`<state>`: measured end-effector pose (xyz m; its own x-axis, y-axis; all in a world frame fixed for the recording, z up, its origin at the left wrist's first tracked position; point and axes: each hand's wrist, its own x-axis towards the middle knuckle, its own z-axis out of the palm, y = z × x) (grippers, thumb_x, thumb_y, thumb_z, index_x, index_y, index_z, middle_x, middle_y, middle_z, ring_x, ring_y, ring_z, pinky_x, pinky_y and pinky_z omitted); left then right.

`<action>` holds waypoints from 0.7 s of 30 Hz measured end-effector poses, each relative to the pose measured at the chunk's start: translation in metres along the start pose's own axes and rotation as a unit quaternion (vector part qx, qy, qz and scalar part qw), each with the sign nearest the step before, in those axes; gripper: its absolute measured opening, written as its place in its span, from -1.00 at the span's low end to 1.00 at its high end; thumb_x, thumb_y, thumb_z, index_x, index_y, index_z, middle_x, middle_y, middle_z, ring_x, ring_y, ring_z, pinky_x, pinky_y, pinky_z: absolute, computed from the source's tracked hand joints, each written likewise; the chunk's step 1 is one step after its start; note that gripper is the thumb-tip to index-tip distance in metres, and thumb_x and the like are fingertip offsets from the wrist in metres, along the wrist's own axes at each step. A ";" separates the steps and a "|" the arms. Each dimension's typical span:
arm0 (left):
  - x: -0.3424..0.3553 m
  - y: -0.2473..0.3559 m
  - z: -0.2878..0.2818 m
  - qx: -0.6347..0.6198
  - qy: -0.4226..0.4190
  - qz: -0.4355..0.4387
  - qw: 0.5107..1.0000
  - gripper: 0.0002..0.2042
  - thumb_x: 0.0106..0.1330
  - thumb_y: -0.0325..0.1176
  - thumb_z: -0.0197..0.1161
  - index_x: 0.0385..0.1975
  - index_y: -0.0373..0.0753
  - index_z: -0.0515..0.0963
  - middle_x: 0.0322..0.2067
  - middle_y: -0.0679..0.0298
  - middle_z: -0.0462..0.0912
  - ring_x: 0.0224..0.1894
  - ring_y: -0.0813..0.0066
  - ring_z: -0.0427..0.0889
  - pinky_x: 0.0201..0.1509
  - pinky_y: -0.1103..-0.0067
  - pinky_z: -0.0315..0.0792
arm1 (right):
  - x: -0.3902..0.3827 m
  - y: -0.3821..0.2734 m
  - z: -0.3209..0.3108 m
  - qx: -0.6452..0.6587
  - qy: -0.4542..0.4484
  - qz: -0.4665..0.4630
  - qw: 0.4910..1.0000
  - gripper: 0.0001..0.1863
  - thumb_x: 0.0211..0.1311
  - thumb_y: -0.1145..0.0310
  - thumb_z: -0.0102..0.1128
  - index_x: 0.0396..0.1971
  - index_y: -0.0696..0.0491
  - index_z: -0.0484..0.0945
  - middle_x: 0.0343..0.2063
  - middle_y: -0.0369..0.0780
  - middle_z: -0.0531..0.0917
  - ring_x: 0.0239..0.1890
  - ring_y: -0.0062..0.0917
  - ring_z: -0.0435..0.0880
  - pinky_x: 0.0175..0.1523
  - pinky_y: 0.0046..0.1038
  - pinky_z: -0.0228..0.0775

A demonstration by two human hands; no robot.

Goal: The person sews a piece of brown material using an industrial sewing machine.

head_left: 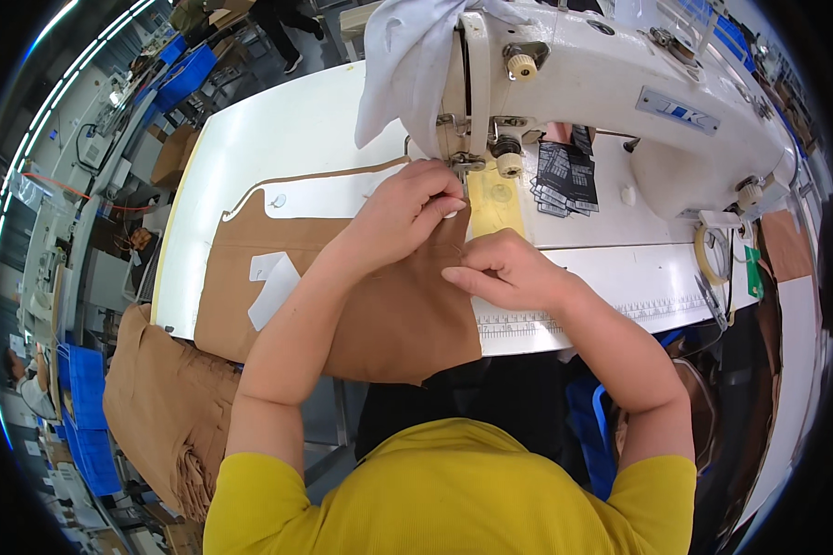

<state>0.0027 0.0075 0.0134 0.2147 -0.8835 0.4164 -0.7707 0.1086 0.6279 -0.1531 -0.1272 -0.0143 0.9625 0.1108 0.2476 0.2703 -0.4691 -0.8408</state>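
A brown fabric panel (393,324) lies across the white sewing table, its front edge hanging over the side toward me. My left hand (403,213) is closed on the fabric close to the presser foot (467,162), thumb against curled fingers. A small white spot shows at its fingertips; I cannot make out what it is. Just right of it, my right hand (514,270) pinches the panel's right edge, fingers curled under and partly hidden. On the panel lie white paper pieces (275,287). The white sewing machine (574,65) stands right beyond my hands.
White cloth (403,69) drapes over the machine head. Black labels (567,176) lie right of the needle. A tape roll (711,256) and thread snips (711,298) sit at the table's right. Stacked brown fabric (171,398) hangs at the left, with blue bins (88,416) beyond.
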 end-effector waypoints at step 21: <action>0.005 -0.032 0.027 0.037 -0.011 -0.092 0.995 -0.90 0.17 -0.42 0.27 -0.46 -0.30 0.53 -0.45 0.11 0.54 -0.23 0.17 0.51 -0.14 0.40 0.42 | 0.010 0.030 -0.018 -0.451 0.089 -0.269 0.846 -0.71 -0.12 0.44 0.21 -0.29 0.11 0.64 -0.31 -0.30 0.63 -0.16 -0.49 0.61 -0.10 -0.47 0.45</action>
<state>0.0122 -0.0127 -0.0229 0.3434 -0.8955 0.2833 -0.7619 -0.0892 0.6415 -0.1363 -0.1559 -0.0282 0.6645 0.4253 0.6145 0.4633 -0.8796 0.1078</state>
